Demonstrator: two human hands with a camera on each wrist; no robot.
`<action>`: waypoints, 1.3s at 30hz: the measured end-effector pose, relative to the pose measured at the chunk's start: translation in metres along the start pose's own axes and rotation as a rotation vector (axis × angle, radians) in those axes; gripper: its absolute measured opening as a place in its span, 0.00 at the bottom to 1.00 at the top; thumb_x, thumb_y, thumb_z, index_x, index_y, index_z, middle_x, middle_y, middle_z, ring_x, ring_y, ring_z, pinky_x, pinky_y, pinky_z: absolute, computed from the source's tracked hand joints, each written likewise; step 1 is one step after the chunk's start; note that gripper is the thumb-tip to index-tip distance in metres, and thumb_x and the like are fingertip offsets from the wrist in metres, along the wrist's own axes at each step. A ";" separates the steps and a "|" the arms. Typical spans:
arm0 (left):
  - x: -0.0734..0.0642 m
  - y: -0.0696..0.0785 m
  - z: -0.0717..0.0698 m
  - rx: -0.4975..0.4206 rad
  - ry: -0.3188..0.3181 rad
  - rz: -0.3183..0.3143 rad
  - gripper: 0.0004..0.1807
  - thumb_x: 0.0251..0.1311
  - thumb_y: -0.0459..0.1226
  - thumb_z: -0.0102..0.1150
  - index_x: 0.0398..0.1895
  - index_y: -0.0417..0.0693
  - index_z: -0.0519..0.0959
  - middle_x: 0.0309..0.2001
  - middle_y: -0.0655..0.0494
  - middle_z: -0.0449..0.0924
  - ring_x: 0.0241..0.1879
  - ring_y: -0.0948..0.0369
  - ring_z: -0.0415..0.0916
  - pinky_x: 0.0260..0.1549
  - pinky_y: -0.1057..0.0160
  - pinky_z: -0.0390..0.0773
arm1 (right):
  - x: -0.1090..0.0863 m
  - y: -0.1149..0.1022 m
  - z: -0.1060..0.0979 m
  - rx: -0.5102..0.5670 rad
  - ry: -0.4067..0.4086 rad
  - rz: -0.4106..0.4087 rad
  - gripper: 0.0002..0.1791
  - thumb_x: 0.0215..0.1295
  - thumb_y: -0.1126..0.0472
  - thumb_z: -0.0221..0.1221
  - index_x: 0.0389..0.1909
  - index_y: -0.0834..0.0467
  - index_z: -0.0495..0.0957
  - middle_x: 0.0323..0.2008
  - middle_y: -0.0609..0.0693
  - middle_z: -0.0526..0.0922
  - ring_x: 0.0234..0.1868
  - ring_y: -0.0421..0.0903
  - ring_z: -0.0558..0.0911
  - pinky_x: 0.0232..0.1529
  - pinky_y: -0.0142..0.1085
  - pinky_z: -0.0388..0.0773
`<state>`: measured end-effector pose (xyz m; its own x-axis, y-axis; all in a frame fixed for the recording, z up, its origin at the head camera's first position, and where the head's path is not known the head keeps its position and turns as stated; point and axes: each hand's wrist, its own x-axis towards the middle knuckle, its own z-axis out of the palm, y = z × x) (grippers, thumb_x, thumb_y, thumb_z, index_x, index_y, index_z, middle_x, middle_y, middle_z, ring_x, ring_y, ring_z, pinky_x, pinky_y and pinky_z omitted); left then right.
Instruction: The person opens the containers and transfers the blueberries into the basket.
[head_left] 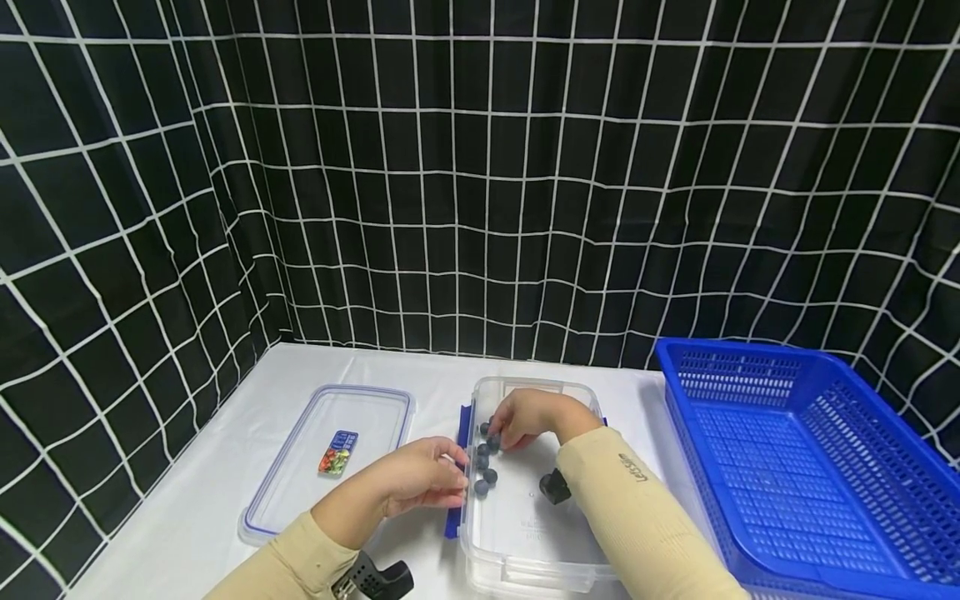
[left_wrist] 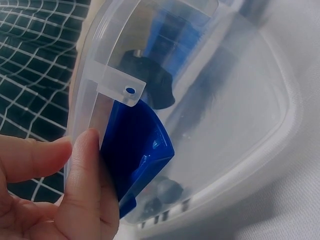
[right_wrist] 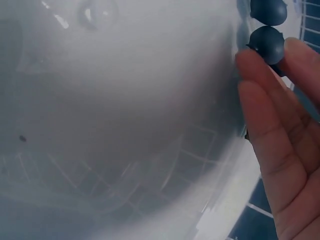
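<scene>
My right hand (head_left: 528, 417) reaches into a clear plastic food container (head_left: 536, 542) and pinches a blueberry (right_wrist: 268, 45) between thumb and fingertips. Several more blueberries (head_left: 482, 487) lie in a line along the container's left inner wall. One of them, another blueberry (right_wrist: 269, 10), sits right beside the pinched one in the right wrist view. My left hand (head_left: 423, 479) holds the container's left rim with its fingertips, next to a blue side latch (left_wrist: 137, 145) that hangs unfastened. The contact on the rim's far side is partly hidden.
A clear lid (head_left: 300, 458) with a blue seal and a picture label lies on the white table (head_left: 187, 467) at left. A large blue plastic basket (head_left: 810, 467) stands at right. Black curtains (head_left: 480, 192) with white grid lines rise behind and beside the table.
</scene>
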<state>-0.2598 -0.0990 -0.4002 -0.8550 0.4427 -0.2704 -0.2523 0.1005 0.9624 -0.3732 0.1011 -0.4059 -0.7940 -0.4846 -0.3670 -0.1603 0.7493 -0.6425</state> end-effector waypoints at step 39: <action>0.001 0.000 0.000 0.002 0.007 -0.004 0.15 0.53 0.22 0.52 0.45 0.34 0.65 0.28 0.49 0.72 0.25 0.61 0.76 0.32 0.66 0.84 | -0.003 0.000 -0.004 0.206 -0.121 -0.058 0.05 0.52 0.74 0.58 0.31 0.66 0.78 0.27 0.52 0.81 0.29 0.45 0.81 0.37 0.38 0.84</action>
<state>-0.2603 -0.0984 -0.4006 -0.8571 0.4360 -0.2742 -0.2546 0.1042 0.9614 -0.3735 0.1044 -0.4020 -0.7089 -0.5839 -0.3956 -0.0705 0.6168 -0.7840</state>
